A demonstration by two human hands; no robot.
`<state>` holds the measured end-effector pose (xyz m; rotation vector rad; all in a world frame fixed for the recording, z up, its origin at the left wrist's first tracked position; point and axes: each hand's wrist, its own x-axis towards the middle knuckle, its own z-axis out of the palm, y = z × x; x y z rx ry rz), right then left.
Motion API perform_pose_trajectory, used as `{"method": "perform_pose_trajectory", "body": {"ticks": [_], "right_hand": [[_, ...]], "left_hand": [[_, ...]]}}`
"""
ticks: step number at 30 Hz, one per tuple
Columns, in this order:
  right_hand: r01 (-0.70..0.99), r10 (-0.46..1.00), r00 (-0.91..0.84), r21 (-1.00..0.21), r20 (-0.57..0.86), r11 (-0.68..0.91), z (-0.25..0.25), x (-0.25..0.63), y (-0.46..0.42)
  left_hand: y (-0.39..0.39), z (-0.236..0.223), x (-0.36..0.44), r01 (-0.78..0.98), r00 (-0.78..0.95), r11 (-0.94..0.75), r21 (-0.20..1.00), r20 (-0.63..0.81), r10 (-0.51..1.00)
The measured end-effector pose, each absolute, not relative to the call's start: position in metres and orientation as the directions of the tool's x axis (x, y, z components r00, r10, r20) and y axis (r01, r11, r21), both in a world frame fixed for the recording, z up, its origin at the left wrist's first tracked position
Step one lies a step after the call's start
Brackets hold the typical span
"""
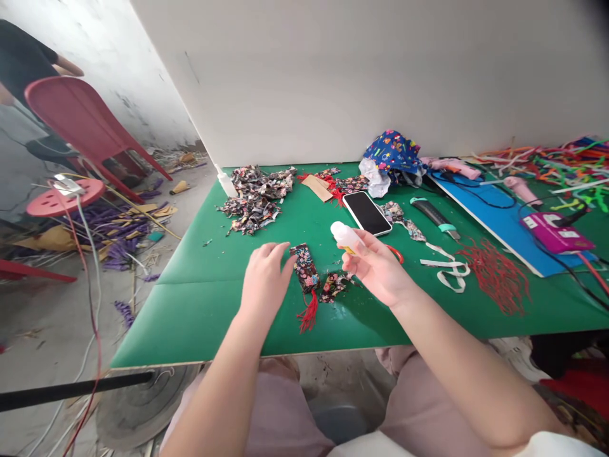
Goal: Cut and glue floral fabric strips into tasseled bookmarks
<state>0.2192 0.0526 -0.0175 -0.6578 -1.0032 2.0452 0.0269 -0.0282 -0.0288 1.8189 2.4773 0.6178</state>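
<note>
My right hand [375, 263] is closed round a small white plastic bottle [346, 235] with a yellow label, tilted above the green table. My left hand [264, 276] is closed at the upper left corner of a flat, dark floral fabric piece [305, 266], thumb and fingertips at its edge. A red tassel [309, 312] hangs from the piece's lower end and lies on the table. Just right of it are crumpled floral fabric scraps [334, 287]. Orange scissor-like handles [396, 254] show partly behind my right hand.
Behind lie a floral scrap heap [259, 197], a white nozzle bottle [226, 182] and a phone [367, 213]. Rightward are a utility knife [434, 216], red threads [497, 276], a blue board [495, 219] and a purple power box [556, 232] with cords. A person [26, 57] is beyond a red chair [80, 120].
</note>
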Motion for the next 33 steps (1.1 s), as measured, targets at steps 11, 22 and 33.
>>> {"method": "perform_pose_trajectory", "body": {"ticks": [11,22,33], "right_hand": [[-0.249,0.789,-0.545,-0.845,-0.283,-0.474,-0.048,0.192,0.045],[-0.245,0.745,-0.613,-0.834,-0.262,-0.495,-0.051,0.186,0.039],[0.057,0.750,-0.651,-0.978,0.115,0.200,0.005,0.241,0.053]], "left_hand": [[-0.033,-0.041,0.059,0.823,-0.366,0.261,0.505,0.120,0.923],[-0.015,-0.063,0.046,0.270,-0.430,0.187,0.944,-0.055,0.901],[-0.050,0.022,0.045,-0.292,-0.387,-0.060,0.955,-0.060,0.920]]}}
